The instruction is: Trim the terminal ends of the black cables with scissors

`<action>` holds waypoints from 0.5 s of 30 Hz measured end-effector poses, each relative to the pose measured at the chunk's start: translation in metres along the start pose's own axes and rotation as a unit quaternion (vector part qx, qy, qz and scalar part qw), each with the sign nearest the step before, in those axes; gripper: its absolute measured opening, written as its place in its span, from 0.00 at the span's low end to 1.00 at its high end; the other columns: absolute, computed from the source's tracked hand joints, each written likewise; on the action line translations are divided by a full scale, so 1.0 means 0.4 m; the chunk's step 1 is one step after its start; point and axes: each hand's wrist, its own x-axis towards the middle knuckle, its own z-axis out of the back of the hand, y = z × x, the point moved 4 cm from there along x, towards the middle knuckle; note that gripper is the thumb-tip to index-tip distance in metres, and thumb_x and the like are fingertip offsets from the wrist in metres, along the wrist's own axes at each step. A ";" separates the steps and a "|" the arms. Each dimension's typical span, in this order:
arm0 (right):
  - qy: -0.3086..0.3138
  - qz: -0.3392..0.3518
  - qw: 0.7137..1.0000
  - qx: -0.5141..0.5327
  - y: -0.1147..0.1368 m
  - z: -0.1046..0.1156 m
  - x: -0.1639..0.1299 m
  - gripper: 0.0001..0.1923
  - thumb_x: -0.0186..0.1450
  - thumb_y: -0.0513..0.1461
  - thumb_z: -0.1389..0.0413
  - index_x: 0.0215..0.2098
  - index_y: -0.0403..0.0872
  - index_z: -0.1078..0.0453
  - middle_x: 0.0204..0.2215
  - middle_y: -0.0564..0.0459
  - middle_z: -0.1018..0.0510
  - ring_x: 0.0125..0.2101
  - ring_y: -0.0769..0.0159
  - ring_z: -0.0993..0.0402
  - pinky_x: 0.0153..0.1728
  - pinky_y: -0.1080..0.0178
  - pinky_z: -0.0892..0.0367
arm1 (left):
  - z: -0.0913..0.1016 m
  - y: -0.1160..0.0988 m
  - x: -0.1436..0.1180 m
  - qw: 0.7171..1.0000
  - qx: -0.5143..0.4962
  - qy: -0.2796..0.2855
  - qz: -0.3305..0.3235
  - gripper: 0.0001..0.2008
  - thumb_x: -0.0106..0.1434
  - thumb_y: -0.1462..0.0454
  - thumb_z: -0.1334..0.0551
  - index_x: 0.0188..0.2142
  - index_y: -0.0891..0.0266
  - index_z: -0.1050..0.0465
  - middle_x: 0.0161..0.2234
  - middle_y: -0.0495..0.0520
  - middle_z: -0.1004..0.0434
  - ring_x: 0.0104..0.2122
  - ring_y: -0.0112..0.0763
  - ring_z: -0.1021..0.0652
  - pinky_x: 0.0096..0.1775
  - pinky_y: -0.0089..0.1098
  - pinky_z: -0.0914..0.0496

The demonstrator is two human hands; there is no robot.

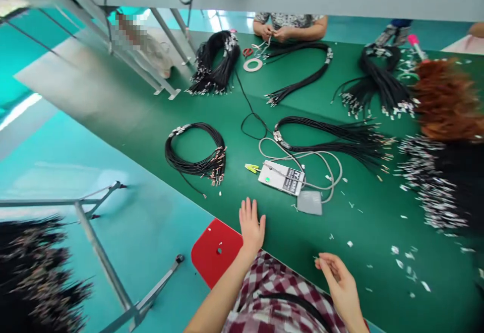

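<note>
Left hand [251,226] flat on table [159,121], cable bundles [196,152] beyond

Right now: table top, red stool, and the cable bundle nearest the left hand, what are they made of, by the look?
Table top: green, matte, probably a rubber or vinyl mat; hardly any glare.
Stool: red, smooth, likely moulded plastic; even colour, a hole in the seat.
Cable bundle: black, seemingly plastic-jacketed leads with small metallic end terminals that glint.
Left hand lies flat at the table edge; right hand pinches something small, unclear what.
</note>
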 end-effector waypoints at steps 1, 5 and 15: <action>-0.019 0.005 1.000 0.008 0.001 0.017 -0.001 0.23 0.58 0.56 0.37 0.39 0.47 0.26 0.34 0.44 0.17 0.36 0.51 0.18 0.43 0.51 0.23 | -0.045 -0.069 -0.037 0.998 -0.037 0.033 -0.034 0.31 0.71 0.58 0.48 0.71 0.59 0.51 0.72 0.65 0.52 0.71 0.53 0.50 0.66 0.62 0.49; -0.187 0.073 0.980 0.006 0.012 0.147 0.021 0.20 0.63 0.52 0.40 0.41 0.45 0.29 0.33 0.44 0.18 0.35 0.54 0.19 0.42 0.51 0.23 | -0.206 -0.375 -0.162 0.940 -0.198 0.185 -0.208 0.33 0.70 0.60 0.46 0.71 0.59 0.54 0.70 0.67 0.48 0.70 0.50 0.44 0.65 0.58 0.41; 0.158 0.364 0.841 -0.366 0.011 -0.025 0.004 0.24 0.68 0.41 0.46 0.63 0.50 0.33 0.65 0.46 0.32 0.64 0.54 0.36 0.65 0.46 0.45 | -0.017 -0.197 -0.013 0.968 -0.031 0.139 -0.206 0.13 0.72 0.62 0.50 0.48 0.63 0.30 0.45 0.64 0.26 0.48 0.45 0.25 0.51 0.49 0.30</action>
